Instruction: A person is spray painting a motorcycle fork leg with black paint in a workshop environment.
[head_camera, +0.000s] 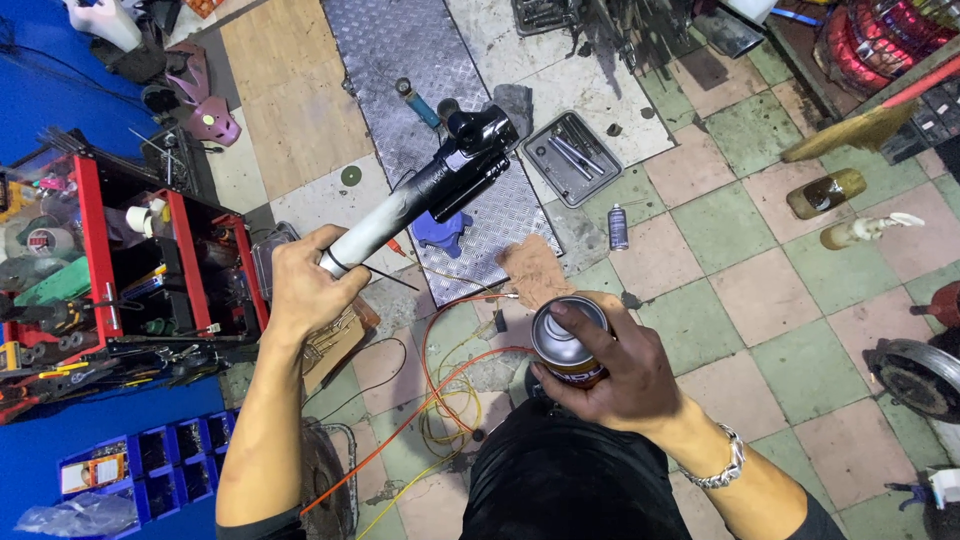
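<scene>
The person's left hand (305, 285) was closed tight around the pale, worn lower end of a long fork tube (420, 190), holding it up at a slant so that its glossy black upper part pointed away over the diamond-plate sheet (400, 70) on the floor. The right hand (610, 375) was wrapped around a spray can (565, 340), held upright near the body, with the forefinger resting on top of the can; whether the nozzle was pressed could not be told. A silver bracelet (722, 465) hung at that wrist.

Below the tube, at the near edge of the metal sheet, lay a blue rag-like scrap (440, 232), and at its right edge a grey tray of tools (572, 157). A small spray bottle (618, 227) stood on the tiled floor just beyond. Orange and yellow wires (440, 400) looped on the tiles between the two arms, and a red tool cart (150, 280) stood to the left.

The tube was gripped only at one end, with the heavier black end far out, so it could likely swing or slip and drop onto the tray or sheet. Spray aimed from that far back might drift onto the cart, the wires or the gripping fingers, and a wet grip would probably loosen. The loose wires underfoot could catch a step.
</scene>
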